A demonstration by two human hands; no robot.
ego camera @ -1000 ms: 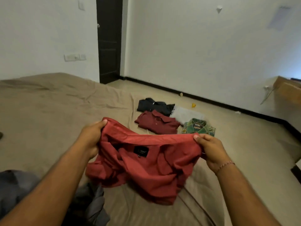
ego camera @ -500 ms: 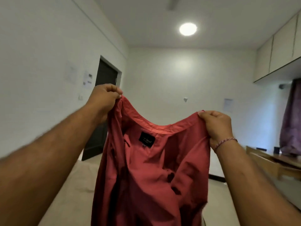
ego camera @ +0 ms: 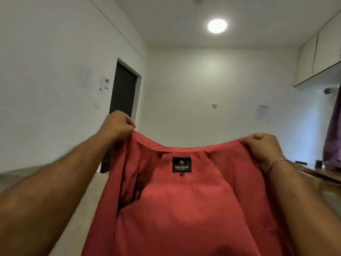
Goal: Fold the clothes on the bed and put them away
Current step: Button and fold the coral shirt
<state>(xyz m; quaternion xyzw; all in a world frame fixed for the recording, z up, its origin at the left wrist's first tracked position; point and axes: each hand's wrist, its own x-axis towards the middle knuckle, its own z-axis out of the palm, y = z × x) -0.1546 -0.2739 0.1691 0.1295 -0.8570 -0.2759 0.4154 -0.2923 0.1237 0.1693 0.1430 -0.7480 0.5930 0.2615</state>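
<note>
Two hands held one garment aloft at chest height. Left hand (ego camera: 118, 124): fingers curled tight, pinching the top edge of the red shirt (ego camera: 190, 209) at its left shoulder. Right hand (ego camera: 262, 148): fingers likewise curled round the top edge at the right shoulder; a thin thread bracelet (ego camera: 276, 163) sat at that wrist. Both forearms were stretched forward, well apart.

Red shirt: hung from the two grips with its inside facing the camera, the collar line sagging slightly between the hands. A black neck label (ego camera: 181, 164) lay centred just below the collar. Half a second before, the shirt was bunched narrower and hung in deep folds with the label off to the left; it was now spread wider and flatter, the hands farther apart and the cloth filling the lower view. A second before, it was held low over the bed beside a row of folded clothes; those no longer showed.

Surroundings: dark door (ego camera: 123, 100) behind the left hand; round ceiling light (ego camera: 217, 25) overhead; upper cabinets (ego camera: 317, 58) at right; purple curtain (ego camera: 332, 145) at the right edge, above a wooden counter (ego camera: 321, 174).
</note>
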